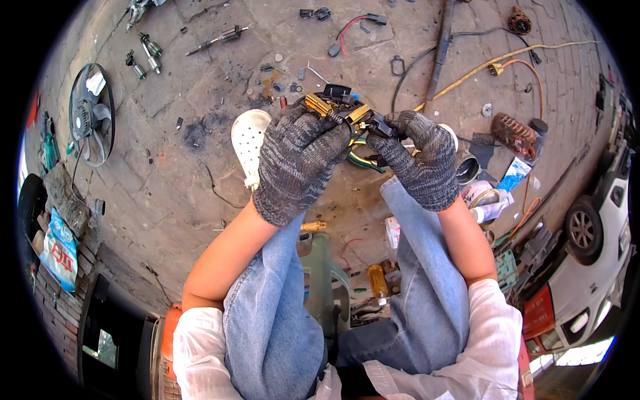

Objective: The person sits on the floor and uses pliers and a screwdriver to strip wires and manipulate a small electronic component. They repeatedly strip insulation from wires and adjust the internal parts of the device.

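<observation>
My left hand (pixel 297 163), in a dark grey knit glove, is closed around a black-and-yellow electrical part (pixel 360 112) with brass-coloured pieces and a small coil spring. My right hand (pixel 423 157), gloved alike, pinches the black right end of the same part. Both hands hold it up above the ground, between and beyond my knees. Several wires (pixel 363 162), one green and yellow, hang below it between the hands. The gloved fingers hide much of the part. Beside my left wrist a white perforated shoe (pixel 248 143) shows.
Small armatures (pixel 152 47), a long shaft piece (pixel 217 40) and black bits lie on the stone paving. A fan (pixel 87 120) stands left. A metal bar (pixel 442 53) and cables lie ahead right. A bottle of amber liquid (pixel 377 283) lies between my legs. A white car (pixel 603 247) is right.
</observation>
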`<state>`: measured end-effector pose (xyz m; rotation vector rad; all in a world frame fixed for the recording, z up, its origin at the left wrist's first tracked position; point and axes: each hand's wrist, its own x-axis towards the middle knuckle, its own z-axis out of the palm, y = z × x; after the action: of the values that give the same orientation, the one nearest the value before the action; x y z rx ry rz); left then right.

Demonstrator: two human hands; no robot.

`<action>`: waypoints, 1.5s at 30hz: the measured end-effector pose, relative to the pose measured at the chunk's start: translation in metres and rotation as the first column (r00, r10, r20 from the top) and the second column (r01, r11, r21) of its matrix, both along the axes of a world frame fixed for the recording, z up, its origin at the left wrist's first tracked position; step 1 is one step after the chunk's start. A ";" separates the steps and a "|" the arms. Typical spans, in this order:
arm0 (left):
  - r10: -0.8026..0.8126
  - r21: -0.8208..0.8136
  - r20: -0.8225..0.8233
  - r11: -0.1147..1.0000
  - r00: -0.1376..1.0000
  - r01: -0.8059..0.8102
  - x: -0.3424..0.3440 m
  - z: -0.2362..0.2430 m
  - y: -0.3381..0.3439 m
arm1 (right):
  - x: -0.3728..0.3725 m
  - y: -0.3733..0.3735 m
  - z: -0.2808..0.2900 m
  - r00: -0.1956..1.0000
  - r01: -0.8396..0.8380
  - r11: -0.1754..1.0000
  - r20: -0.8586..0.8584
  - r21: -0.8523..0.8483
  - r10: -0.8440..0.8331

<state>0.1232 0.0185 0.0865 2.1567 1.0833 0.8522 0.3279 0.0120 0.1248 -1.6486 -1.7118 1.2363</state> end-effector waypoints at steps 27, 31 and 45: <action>0.225 -0.554 0.110 0.822 0.968 -0.128 -0.006 -0.025 0.004 | 0.021 -0.009 -0.043 0.980 -0.078 0.940 -0.197 -0.333 0.011; -0.088 -0.778 0.131 0.609 0.987 0.157 -0.013 -0.035 0.001 | 0.031 -0.009 -0.045 0.920 -0.347 0.884 -0.297 -0.314 0.255; 0.818 -0.990 -0.016 0.068 0.575 -0.124 -0.041 -0.085 -0.016 | 0.103 -0.059 -0.120 0.924 0.241 0.932 0.357 -0.271 -0.135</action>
<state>0.0822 0.0021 0.0010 0.3012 1.4797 0.7133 0.4310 -0.0470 0.0051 -2.2672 -1.5450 1.2337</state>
